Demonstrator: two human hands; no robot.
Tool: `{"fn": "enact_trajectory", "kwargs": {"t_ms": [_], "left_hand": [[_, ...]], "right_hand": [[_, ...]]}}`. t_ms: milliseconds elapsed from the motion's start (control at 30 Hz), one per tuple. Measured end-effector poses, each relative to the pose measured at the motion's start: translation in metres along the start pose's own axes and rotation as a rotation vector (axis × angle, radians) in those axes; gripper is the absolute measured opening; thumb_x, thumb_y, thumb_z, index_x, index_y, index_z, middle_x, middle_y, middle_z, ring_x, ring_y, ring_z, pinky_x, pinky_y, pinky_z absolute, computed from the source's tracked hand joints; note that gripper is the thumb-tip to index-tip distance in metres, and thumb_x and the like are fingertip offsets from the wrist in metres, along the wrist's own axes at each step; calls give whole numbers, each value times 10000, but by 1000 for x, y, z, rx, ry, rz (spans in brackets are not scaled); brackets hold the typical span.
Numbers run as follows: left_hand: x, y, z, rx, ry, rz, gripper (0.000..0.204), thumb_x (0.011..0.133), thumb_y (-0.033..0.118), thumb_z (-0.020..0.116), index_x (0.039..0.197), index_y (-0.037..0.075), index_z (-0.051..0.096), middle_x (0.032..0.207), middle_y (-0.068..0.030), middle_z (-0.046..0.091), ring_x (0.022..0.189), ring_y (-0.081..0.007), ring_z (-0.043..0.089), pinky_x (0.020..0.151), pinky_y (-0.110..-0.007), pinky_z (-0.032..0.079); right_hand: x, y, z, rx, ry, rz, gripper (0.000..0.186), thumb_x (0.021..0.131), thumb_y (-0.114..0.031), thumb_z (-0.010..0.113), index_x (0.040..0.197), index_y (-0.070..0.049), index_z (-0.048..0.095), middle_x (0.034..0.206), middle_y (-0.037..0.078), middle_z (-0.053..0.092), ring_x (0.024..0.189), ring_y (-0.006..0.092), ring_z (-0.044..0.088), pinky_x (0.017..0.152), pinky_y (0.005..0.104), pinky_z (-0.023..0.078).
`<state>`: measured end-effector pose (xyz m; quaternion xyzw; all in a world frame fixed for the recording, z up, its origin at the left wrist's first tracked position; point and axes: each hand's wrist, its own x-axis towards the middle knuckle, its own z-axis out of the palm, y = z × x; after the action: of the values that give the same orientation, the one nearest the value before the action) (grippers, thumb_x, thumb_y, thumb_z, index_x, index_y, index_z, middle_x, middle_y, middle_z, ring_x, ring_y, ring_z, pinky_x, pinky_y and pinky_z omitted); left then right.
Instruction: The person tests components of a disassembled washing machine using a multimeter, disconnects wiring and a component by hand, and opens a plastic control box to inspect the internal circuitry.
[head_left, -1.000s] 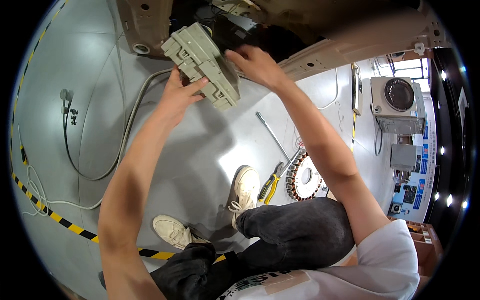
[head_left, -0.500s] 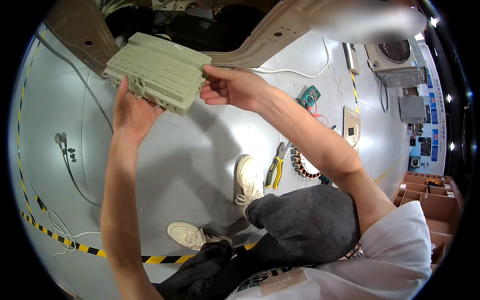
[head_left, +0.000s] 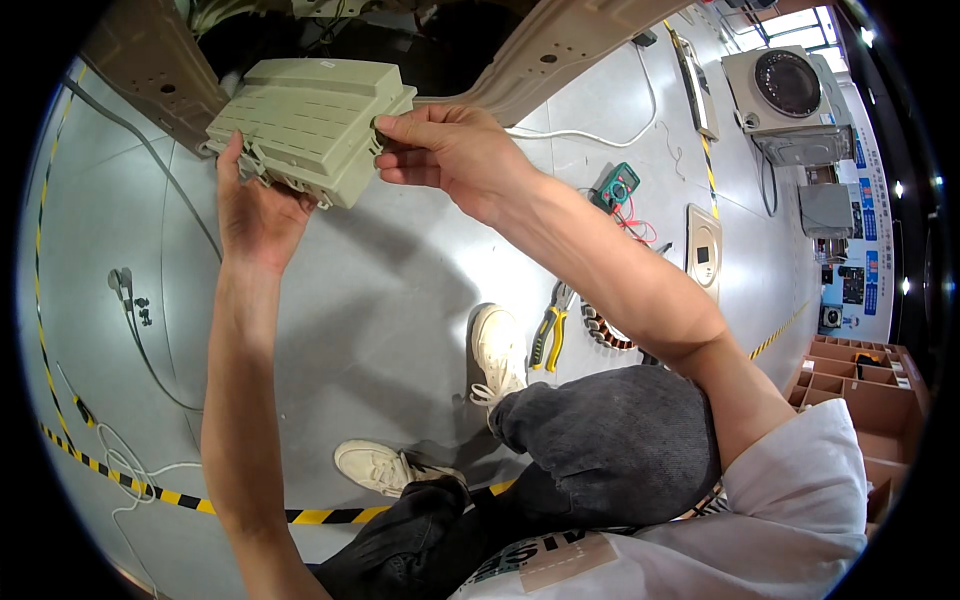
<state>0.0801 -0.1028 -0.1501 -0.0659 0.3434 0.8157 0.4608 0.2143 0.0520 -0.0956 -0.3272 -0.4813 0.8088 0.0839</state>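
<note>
A pale green, box-shaped plastic housing [head_left: 300, 115] with rows of slots on its top and clips along its near side is held up in front of a beige metal frame. My left hand [head_left: 262, 215] is closed on its near left side, the thumb against the edge and the fingers reaching underneath, partly hidden. At the housing's right end, my right hand [head_left: 445, 155] pinches the edge with thumb and forefinger, the other fingers curled below. The frame [head_left: 590, 35] surrounds a dark opening just behind the housing, with wires inside.
On the grey floor to the right lie a green multimeter [head_left: 616, 187] with red leads, yellow-and-black pliers [head_left: 549, 335] and a ring-shaped motor stator [head_left: 607, 328]. A white cable [head_left: 590, 140] runs from the frame. A plug [head_left: 122, 285] lies at left. A washing machine [head_left: 785, 90] stands far right.
The housing has shifted slightly left and tilted, showing more of its right end. My right hand has moved left along with it; my left hand has shifted only a little.
</note>
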Motion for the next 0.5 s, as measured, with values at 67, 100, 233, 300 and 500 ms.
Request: {"fn": "enact_trajectory", "kwargs": {"t_ms": [67, 100, 233, 300, 500], "left_hand": [[-2, -3, 3, 2, 7, 21, 741, 866, 566, 513, 1360, 34, 361, 1301, -82, 461, 1104, -178, 490, 769, -292, 408], [-3, -3, 3, 8, 12, 31, 742, 866, 562, 512, 1365, 35, 357, 1308, -82, 462, 1114, -179, 490, 773, -292, 407], [-6, -4, 2, 28, 25, 30, 712, 871, 540, 506, 1364, 47, 364, 1298, -76, 477, 1109, -181, 498, 777, -294, 405], [-4, -5, -5, 25, -5, 8, 688, 868, 531, 515, 1356, 65, 380, 1279, -65, 493, 1092, -180, 512, 793, -299, 418], [3, -7, -15, -13, -54, 10, 664, 864, 527, 530, 1337, 79, 402, 1254, -54, 503, 1065, -175, 517, 772, -289, 431]], "right_hand": [[0, 2, 0, 16, -16, -3, 181, 847, -106, 702, 761, -18, 568, 738, 84, 625, 617, 146, 615, 613, 300, 574], [1, 4, 3, 14, -12, -11, 182, 845, -104, 703, 759, -20, 566, 735, 85, 625, 615, 148, 614, 613, 301, 574], [0, 8, 7, 15, 16, -37, 179, 837, -88, 702, 752, -25, 557, 728, 87, 624, 610, 156, 613, 612, 305, 573], [1, 9, 7, 23, 21, -52, 171, 831, -76, 699, 755, -25, 555, 726, 87, 624, 606, 161, 613, 610, 306, 573], [2, 2, 8, -24, -7, -35, 118, 864, -107, 662, 808, -30, 594, 821, 89, 635, 727, 166, 613, 724, 314, 561]]}}
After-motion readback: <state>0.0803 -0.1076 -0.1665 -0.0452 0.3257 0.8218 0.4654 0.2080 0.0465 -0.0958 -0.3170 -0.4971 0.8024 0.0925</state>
